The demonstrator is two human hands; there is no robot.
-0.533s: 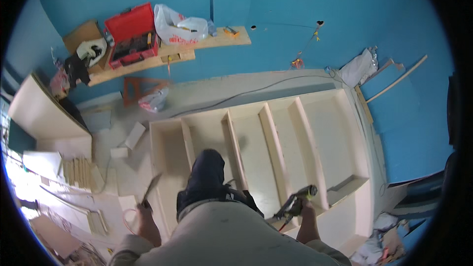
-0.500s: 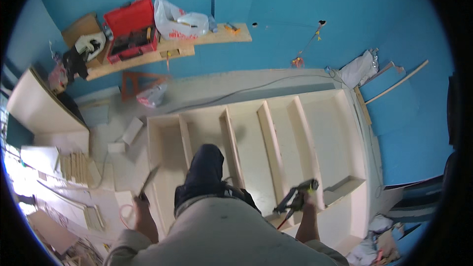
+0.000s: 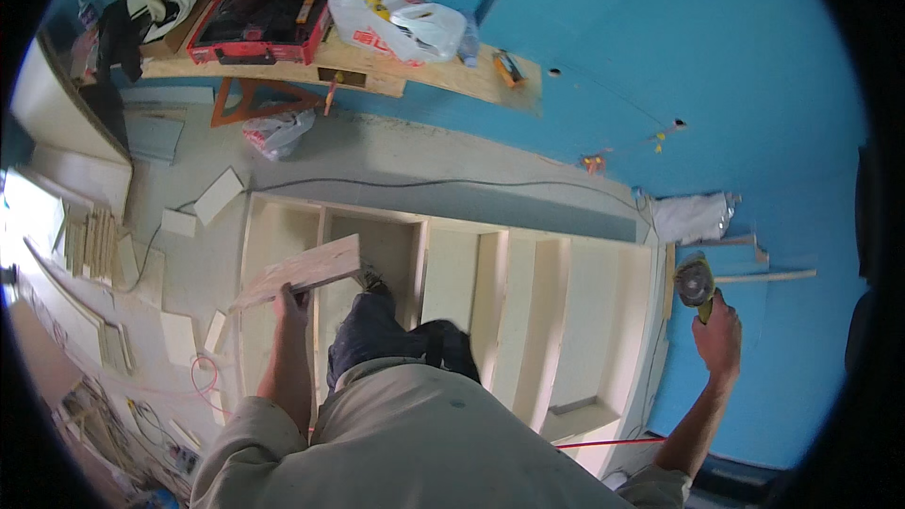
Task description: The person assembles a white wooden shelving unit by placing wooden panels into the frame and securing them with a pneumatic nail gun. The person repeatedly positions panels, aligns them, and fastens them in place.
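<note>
My left hand [image 3: 291, 303] grips the lower edge of a short wooden board [image 3: 306, 270], held tilted above the left part of a pale shelf cabinet frame [image 3: 556, 339] lying on the floor. In my right hand [image 3: 718, 332], raised out to the right, is a nail gun [image 3: 696, 283], green and black, with its round end facing up. A thin red air hose [image 3: 613, 442] runs at the lower right. My legs are among the cabinet's dividers, one foot inside a compartment.
A wooden ledge [image 3: 382, 81] along the blue wall bears a red toolbox [image 3: 255, 42] and a white plastic bag [image 3: 391, 19]. A black cable [image 3: 443, 184] crosses the floor behind the cabinet. Wood offcuts [image 3: 179, 335] and stacked strips [image 3: 91, 245] lie on the left.
My left hand has raised the board and swung it over the cabinet. My right hand has carried the nail gun up and out to the right. The view has shifted and turned.
</note>
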